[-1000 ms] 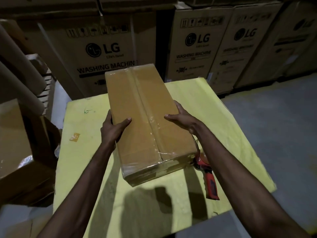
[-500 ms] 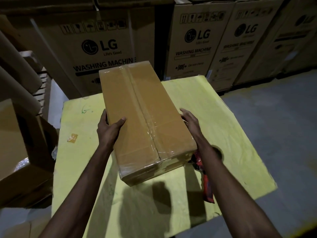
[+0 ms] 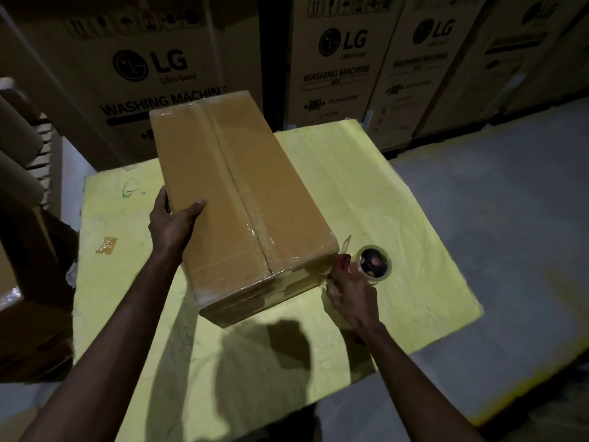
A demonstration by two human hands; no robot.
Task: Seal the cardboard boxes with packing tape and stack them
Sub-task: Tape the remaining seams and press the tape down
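Our left grip [image 3: 173, 224] holds the box [image 3: 229, 186] steady so our right grip [image 3: 350, 295], holding the tape gun [image 3: 374, 265], can tape.

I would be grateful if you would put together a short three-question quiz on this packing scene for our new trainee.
1. True or false: the left hand holds the left edge of the cardboard box, with its thumb on top.
2. Choose one: the right hand holds the tape dispenser at the box's A) far left corner, B) near right corner, C) top centre.
3. Fill in: the box sits on a ___ table.

Key: 1 true; 2 B; 3 yellow.
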